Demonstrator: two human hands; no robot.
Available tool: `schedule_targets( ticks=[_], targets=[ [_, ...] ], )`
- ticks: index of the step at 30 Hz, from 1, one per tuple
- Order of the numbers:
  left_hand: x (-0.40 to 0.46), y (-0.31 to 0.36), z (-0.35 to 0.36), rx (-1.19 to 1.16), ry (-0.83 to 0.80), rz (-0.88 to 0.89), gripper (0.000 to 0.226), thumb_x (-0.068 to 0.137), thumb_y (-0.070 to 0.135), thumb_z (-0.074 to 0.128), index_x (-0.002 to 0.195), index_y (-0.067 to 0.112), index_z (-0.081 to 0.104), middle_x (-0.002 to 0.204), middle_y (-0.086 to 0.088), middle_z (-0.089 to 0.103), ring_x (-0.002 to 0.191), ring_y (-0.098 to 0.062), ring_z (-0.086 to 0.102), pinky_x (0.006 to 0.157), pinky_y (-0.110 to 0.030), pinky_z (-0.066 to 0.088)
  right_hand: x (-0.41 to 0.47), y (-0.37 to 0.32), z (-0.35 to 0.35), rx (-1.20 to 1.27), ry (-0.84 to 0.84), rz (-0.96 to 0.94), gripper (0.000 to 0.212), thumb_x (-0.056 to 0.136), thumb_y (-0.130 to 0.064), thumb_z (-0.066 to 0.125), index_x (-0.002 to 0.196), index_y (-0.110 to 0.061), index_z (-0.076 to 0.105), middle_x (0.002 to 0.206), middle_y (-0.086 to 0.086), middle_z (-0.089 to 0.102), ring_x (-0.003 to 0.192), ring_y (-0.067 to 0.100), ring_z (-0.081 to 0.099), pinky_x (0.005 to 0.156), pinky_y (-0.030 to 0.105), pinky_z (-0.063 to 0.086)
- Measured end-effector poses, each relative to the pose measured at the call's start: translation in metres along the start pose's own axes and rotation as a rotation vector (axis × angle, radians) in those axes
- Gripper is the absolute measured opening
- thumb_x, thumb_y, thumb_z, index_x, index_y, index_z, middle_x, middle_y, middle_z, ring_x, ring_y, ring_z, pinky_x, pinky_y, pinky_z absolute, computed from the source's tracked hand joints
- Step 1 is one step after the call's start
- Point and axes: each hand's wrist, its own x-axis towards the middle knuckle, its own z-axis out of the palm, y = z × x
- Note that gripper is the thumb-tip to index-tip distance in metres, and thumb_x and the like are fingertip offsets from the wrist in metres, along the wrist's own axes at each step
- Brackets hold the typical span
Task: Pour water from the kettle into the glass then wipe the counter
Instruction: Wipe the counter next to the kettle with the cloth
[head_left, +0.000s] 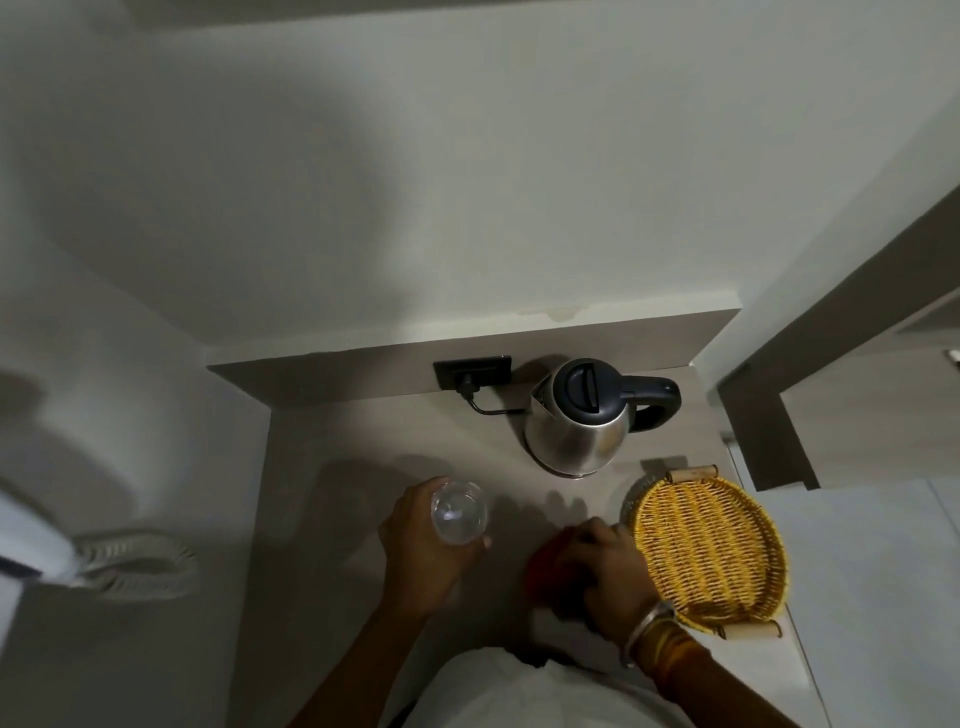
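A steel kettle (582, 421) with a black lid and handle stands at the back of the pale counter (332, 452), its handle pointing right. My left hand (421, 551) is wrapped around a clear glass (459, 512) held upright over the counter's middle; whether it holds water I cannot tell. My right hand (605, 566) is closed on a red cloth (540, 564) pressed on the counter, just left of a basket. Bangles circle my right wrist.
A yellow wicker basket tray (711, 551) sits at the right front of the counter. A black wall socket (472, 371) with the kettle's cord plugged in is behind the kettle. A coiled white cord (140, 561) lies left, beyond the counter's edge.
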Motion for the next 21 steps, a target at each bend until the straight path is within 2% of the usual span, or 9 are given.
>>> schedule_targets(
  ticks=[2,4,7,9,11,14,17,19,21],
  targets=[
    [0.001,-0.002,0.011,0.006,-0.048,0.001,0.088,0.042,0.057,0.096,0.121,0.045,0.059,0.120,0.017,0.069,0.111,-0.010,0.068,0.094,-0.043,0.060,-0.002,0.013,-0.011,0.053,0.227,0.058,0.039,0.057,-0.012,0.085,0.092,-0.026,0.079,0.105,0.004,0.066,0.091,0.029,0.054,0.071,0.037,0.049],
    [0.003,-0.005,0.023,0.014,-0.114,-0.006,0.084,0.045,0.060,0.095,0.120,0.043,0.061,0.120,0.017,0.070,0.110,-0.008,0.069,0.093,-0.039,0.062,-0.004,0.025,-0.025,0.055,0.380,0.149,0.040,0.057,-0.003,0.085,0.091,-0.023,0.079,0.103,0.006,0.066,0.089,0.030,0.051,0.069,0.040,0.050],
    [0.004,-0.007,0.036,-0.003,-0.150,-0.001,0.083,0.049,0.053,0.099,0.123,0.040,0.064,0.120,0.016,0.071,0.111,-0.008,0.070,0.094,-0.036,0.062,-0.007,0.046,-0.040,0.056,0.477,0.308,0.037,0.067,-0.001,0.078,0.099,-0.020,0.078,0.110,0.011,0.064,0.096,0.038,0.051,0.073,0.051,0.052],
    [0.002,-0.002,0.042,-0.004,-0.142,0.025,0.082,0.051,0.044,0.102,0.123,0.038,0.065,0.122,0.016,0.071,0.112,-0.007,0.069,0.096,-0.030,0.060,-0.008,0.062,-0.045,0.026,0.461,0.444,0.040,0.072,-0.001,0.073,0.107,-0.022,0.076,0.119,0.014,0.061,0.107,0.043,0.050,0.083,0.061,0.051],
    [0.001,-0.002,0.048,-0.026,-0.146,0.016,0.081,0.051,0.038,0.102,0.122,0.037,0.064,0.121,0.015,0.071,0.110,-0.007,0.069,0.095,-0.026,0.058,-0.005,0.079,-0.046,0.000,0.393,0.527,0.046,0.074,-0.004,0.072,0.114,-0.026,0.073,0.126,0.013,0.059,0.116,0.044,0.048,0.092,0.064,0.048],
    [-0.005,0.003,0.054,-0.043,-0.131,0.001,0.082,0.052,0.038,0.102,0.124,0.037,0.063,0.121,0.014,0.071,0.110,-0.007,0.069,0.096,-0.028,0.058,-0.001,0.099,-0.045,-0.020,0.164,0.455,0.050,0.082,-0.012,0.069,0.128,-0.032,0.066,0.139,0.009,0.054,0.126,0.039,0.045,0.103,0.058,0.046],
    [-0.012,0.005,0.051,-0.045,-0.094,-0.011,0.081,0.055,0.035,0.103,0.125,0.036,0.062,0.122,0.013,0.071,0.111,-0.009,0.069,0.098,-0.029,0.059,0.000,0.097,-0.041,-0.061,-0.026,0.359,0.052,0.090,-0.029,0.065,0.139,-0.042,0.054,0.151,0.002,0.045,0.137,0.036,0.037,0.110,0.053,0.042],
    [-0.007,0.003,0.053,-0.045,-0.110,-0.008,0.083,0.056,0.031,0.103,0.125,0.039,0.058,0.123,0.012,0.070,0.114,-0.011,0.069,0.100,-0.032,0.059,0.009,0.097,-0.043,-0.033,0.007,0.396,0.049,0.088,-0.039,0.065,0.135,-0.043,0.056,0.145,0.001,0.049,0.132,0.036,0.043,0.108,0.055,0.043],
    [-0.004,0.002,0.052,-0.044,-0.153,-0.017,0.088,0.056,0.032,0.103,0.127,0.043,0.053,0.127,0.012,0.068,0.118,-0.013,0.068,0.101,-0.035,0.060,0.010,0.086,-0.045,-0.017,0.137,0.399,0.044,0.083,-0.040,0.066,0.127,-0.037,0.063,0.134,0.002,0.056,0.119,0.033,0.052,0.100,0.054,0.049]
  ],
)
